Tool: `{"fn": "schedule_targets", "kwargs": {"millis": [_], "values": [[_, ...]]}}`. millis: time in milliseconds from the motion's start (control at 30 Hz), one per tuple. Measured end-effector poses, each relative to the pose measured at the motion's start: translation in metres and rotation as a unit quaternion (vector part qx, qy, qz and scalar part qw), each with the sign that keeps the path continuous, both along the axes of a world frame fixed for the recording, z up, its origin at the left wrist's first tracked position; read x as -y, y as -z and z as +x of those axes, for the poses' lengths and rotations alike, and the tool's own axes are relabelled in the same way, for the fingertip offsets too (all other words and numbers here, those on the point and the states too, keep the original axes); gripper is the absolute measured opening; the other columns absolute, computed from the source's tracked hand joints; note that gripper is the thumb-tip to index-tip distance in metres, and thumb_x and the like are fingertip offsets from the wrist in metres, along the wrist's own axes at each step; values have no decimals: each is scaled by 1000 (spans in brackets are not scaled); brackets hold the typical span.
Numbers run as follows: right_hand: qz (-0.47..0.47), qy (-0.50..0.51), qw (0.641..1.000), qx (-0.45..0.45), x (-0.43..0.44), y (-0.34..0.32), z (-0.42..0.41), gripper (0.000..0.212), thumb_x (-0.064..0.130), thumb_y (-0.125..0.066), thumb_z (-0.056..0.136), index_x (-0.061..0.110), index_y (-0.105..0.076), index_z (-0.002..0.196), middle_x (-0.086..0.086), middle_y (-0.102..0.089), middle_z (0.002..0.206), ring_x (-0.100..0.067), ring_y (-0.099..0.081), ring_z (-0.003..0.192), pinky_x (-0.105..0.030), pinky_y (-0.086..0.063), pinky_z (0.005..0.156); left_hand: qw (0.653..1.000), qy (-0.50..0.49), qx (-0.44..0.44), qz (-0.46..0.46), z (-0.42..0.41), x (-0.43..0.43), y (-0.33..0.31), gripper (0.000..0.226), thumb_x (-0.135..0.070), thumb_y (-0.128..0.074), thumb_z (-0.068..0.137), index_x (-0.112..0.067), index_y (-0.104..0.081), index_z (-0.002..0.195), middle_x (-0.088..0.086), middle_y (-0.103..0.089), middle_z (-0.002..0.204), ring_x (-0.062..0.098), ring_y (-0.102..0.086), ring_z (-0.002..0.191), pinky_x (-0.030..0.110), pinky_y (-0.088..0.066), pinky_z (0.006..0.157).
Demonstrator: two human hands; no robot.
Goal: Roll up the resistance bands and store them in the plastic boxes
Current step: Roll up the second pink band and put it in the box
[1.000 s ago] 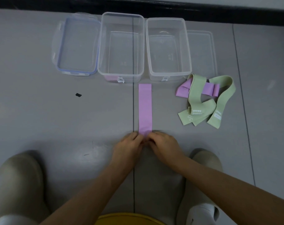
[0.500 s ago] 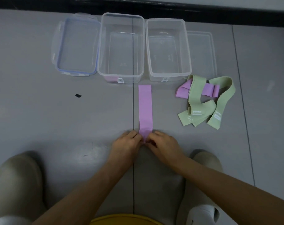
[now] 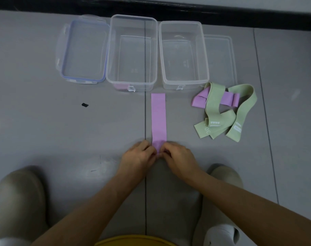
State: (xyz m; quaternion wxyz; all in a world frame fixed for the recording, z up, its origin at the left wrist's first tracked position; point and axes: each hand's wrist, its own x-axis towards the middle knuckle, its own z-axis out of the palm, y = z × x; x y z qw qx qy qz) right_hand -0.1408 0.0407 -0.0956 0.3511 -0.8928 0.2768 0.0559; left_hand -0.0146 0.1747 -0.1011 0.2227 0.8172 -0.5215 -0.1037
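Note:
A purple resistance band (image 3: 158,118) lies flat and straight on the grey floor, running away from me toward the boxes. My left hand (image 3: 137,158) and my right hand (image 3: 177,158) pinch its near end from either side, fingers curled over the fold. Two clear plastic boxes stand open at the back: the left box (image 3: 132,82) shows something pink low at its front wall, the right box (image 3: 184,80) looks empty. A tangle of green bands (image 3: 222,119) with a second purple band (image 3: 228,99) lies to the right.
A blue-rimmed lid (image 3: 83,52) lies left of the boxes and a clear lid (image 3: 220,57) lies right of them. A small black speck (image 3: 84,105) is on the floor. My two beige shoes (image 3: 18,201) flank my arms. A dark baseboard (image 3: 169,8) runs behind.
Both hands have crept forward a little along the purple band, and the flat part of the band looks slightly shorter. The rest has not moved.

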Motion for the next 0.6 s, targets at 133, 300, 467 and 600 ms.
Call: {"fn": "schedule_targets", "kwargs": {"millis": [133,300,467,600], "values": [[13,5,1000,24,-2,-4,0,7,29,-59,94,24,-60,90,5,-65,92,-13,-57,80,-29,-47,68,999,39,1,4,7,2,1,14,-32,-70,85,-20,-65,81,1,-60,83,23,-59,73,34,-47,59],[-46,-44,998,15,-5,-4,-4,9,32,-58,95,23,-59,96,2,-63,96,-16,-59,79,-24,-44,63,996,64,-31,49,14,10,1,22,-42,-60,84,-20,-65,79,1,-62,80,25,-60,68,32,-50,55],[-33,-41,999,5,3,-2,-3,11,33,-64,89,26,-60,96,4,-61,95,-18,-59,82,-29,-48,66,994,35,-67,84,17,11,4,25,-46,-63,86,-21,-58,83,0,-62,79,26,-60,70,36,-50,59],[22,27,999,5,4,-1,1,9,34,-66,86,29,-62,92,11,-62,91,-13,-58,82,-36,-51,72,993,18,-83,84,18,14,2,33,-49,-46,86,-21,-62,78,-1,-60,79,23,-59,73,33,-48,63]]}}
